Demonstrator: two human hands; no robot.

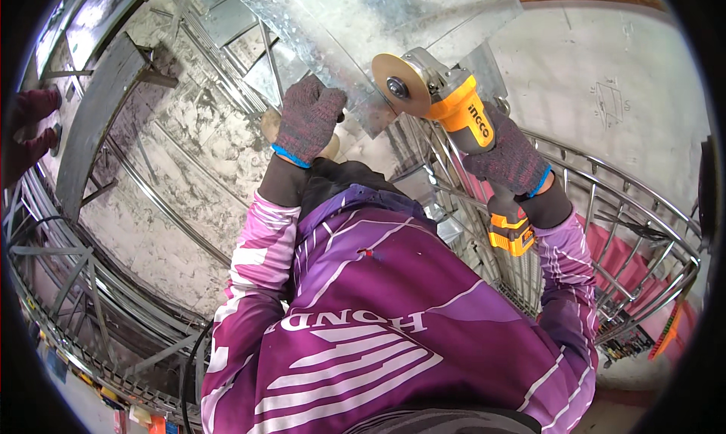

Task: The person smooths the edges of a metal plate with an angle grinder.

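My right hand (pixel 510 153), in a dark knitted glove with a blue cuff, is wrapped round the body of a yellow and black cordless angle grinder (pixel 465 110). The grinder's tan cutting disc (pixel 401 85) points up and to the left, near a grey metal sheet (pixel 333 37). Its yellow-banded battery (pixel 512 234) shows below my right wrist. My left hand (pixel 308 120), gloved the same way, is closed beside the sheet's lower edge. A small dark end shows at its right side, but what the fingers hold is hidden.
A shiny metal-tube rack (pixel 628 181) curves along the right. Long metal rods (pixel 219 63) lie on the stained floor at upper left, beside a dark bench (pixel 102 124). More metal frames (pixel 83 283) stand at the left. Another person's feet (pixel 41 120) show at the far left.
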